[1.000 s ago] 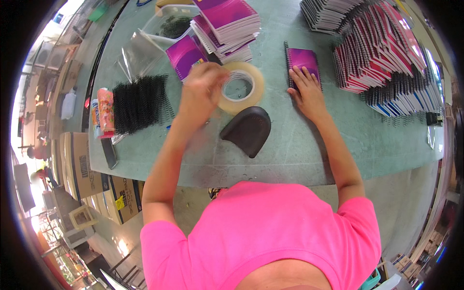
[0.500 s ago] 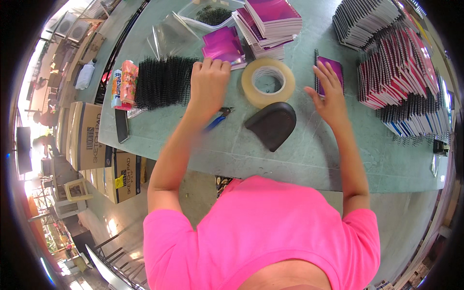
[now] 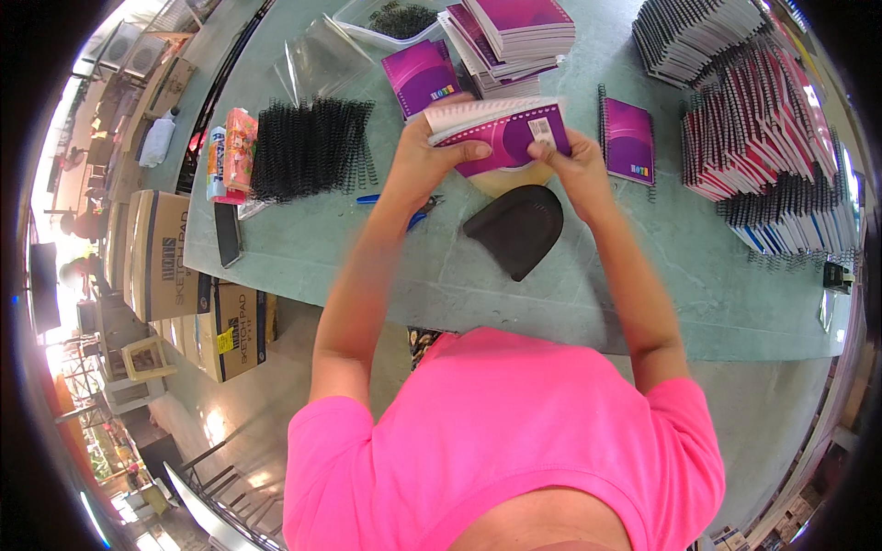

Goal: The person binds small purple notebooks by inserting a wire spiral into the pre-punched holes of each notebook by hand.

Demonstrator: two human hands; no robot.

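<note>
We hold the purple notebook (image 3: pixel 501 136) above the middle of the desk (image 3: pixel 386 266), left hand (image 3: pixel 418 161) and right hand (image 3: pixel 570 170) each closed on an end. A black pad (image 3: pixel 514 230) lies just beneath, toward the desk's near edge.

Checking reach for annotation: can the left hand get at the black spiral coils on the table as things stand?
Probably not right away: the left hand grips the purple notebook together with the right hand. The black spiral coils lie uncovered just left of it.

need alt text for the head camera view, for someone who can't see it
Seen from above, a person in a pink shirt holds a purple notebook in the left hand and right hand over a green table. On it lie black binding coils, a dark curved pad and notebook stacks.
</note>
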